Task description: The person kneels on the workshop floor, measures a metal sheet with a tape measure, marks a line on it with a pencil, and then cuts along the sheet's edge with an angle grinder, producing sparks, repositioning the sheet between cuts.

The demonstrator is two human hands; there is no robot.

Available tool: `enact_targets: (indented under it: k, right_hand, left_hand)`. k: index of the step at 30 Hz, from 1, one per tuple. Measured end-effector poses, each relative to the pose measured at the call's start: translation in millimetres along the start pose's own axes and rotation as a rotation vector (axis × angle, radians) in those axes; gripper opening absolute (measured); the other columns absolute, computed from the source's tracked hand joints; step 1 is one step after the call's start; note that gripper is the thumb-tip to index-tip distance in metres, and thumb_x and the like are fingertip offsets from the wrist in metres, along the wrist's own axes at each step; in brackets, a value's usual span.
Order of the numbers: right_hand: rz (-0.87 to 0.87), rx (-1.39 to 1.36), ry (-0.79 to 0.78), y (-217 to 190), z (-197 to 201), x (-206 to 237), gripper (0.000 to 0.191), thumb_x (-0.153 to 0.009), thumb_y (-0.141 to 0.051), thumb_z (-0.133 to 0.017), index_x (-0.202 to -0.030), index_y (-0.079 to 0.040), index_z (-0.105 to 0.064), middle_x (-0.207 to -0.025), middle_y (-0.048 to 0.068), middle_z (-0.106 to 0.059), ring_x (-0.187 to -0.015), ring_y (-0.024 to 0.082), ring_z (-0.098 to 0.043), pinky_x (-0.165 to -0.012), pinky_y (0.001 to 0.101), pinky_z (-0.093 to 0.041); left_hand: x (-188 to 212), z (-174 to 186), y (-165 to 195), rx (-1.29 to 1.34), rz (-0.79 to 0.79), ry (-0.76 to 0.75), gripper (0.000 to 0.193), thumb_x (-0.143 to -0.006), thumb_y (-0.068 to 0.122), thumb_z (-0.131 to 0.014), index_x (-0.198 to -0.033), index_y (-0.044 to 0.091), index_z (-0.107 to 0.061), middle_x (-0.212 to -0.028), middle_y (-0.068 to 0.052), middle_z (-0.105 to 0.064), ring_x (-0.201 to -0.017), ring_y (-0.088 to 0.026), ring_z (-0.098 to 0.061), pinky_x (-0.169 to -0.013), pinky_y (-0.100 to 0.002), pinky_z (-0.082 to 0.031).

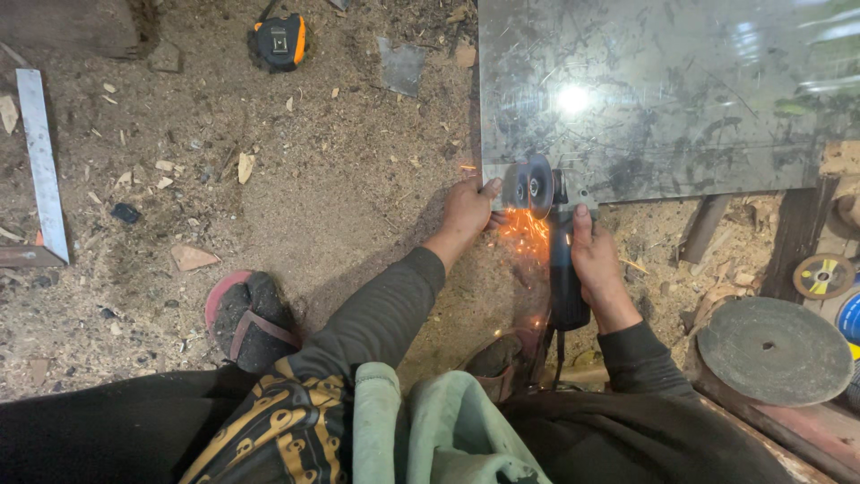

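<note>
Head cam: right hand grips the angle grinder, its disc throwing sparks at the metal sheet edge; left hand presses that edge (tape measure lies well apart on sawdust).

Blurred wheel, sheet cut off by the frame

The grinder disc beside the left hand is a spinning blur; the metal sheet runs out past the top and right edges, and sparks hide the cut.
</note>
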State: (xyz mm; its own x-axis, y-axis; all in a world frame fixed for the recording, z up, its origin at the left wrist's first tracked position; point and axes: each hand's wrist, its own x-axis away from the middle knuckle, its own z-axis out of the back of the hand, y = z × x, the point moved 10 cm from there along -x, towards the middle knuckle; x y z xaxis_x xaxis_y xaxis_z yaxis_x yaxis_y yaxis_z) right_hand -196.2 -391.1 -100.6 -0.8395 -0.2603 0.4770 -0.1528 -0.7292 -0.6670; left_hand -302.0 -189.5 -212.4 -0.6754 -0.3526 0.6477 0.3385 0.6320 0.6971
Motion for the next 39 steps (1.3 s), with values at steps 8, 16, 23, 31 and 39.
enact_targets:
  k: [8,16,23,31,39]
  right_hand:
    - [0.021,0.034,0.004,-1.0,1.2,-3.2,0.072,-0.105,-0.062,-0.048,-0.094,0.007,-0.066,-0.082,0.008,-0.063,-0.075,0.014,-0.054,-0.066,0.0316,-0.048]
    - [-0.088,-0.506,-0.131,4.1,4.8,33.0,0.073,-0.089,-0.075,-0.042,-0.12,-0.009,-0.05,-0.088,0.007,-0.064,-0.072,0.021,-0.069,-0.062,0.0417,-0.062]
    - [-0.013,-0.858,-0.119,50.3,34.4,71.4,0.091,-0.09,-0.083,-0.039,-0.13,-0.003,-0.053,-0.094,0.01,-0.065,-0.075,0.025,-0.069,-0.066,0.0428,-0.06]
    - [-0.003,-0.96,-0.159,101.1,23.5,90.5,0.095,-0.087,-0.086,-0.039,-0.127,-0.001,-0.056,-0.095,0.014,-0.068,-0.078,0.026,-0.07,-0.066,0.0416,-0.059]
    - [-0.191,-1.137,-0.242,148.6,-15.7,118.8,0.11,-0.083,-0.097,-0.021,-0.133,-0.005,-0.055,-0.098,0.013,-0.066,-0.08,0.027,-0.067,-0.067,0.0437,-0.057]
  left_hand:
    - [-1.0,-3.7,1.1,0.021,0.018,-0.071,0.039,-0.104,0.03,-0.057,-0.118,-0.005,-0.066,-0.076,-0.014,-0.073,-0.055,-0.02,-0.07,-0.045,-0.029,-0.052]
    - [21.1,22.0,42.6,0.157,0.129,-0.281,0.056,-0.096,0.034,-0.066,-0.139,0.0,-0.051,-0.099,-0.018,-0.073,-0.07,-0.022,-0.071,-0.06,-0.033,-0.062]
    - [8.1,118.9,122.4,0.675,-0.23,0.177,0.058,-0.097,0.039,-0.064,-0.137,-0.001,-0.053,-0.114,-0.017,-0.07,-0.088,-0.026,-0.075,-0.072,-0.035,-0.065]
    - [-17.9,80.4,80.1,0.514,-0.225,0.247,0.036,-0.102,0.026,-0.062,-0.125,-0.001,-0.053,-0.11,-0.022,-0.071,-0.088,-0.03,-0.074,-0.072,-0.04,-0.06]
    - [-42.9,23.2,86.7,-0.055,-0.233,0.159,0.026,-0.098,0.02,-0.064,-0.115,0.001,-0.068,-0.112,-0.017,-0.072,-0.096,-0.026,-0.07,-0.077,-0.038,-0.059]
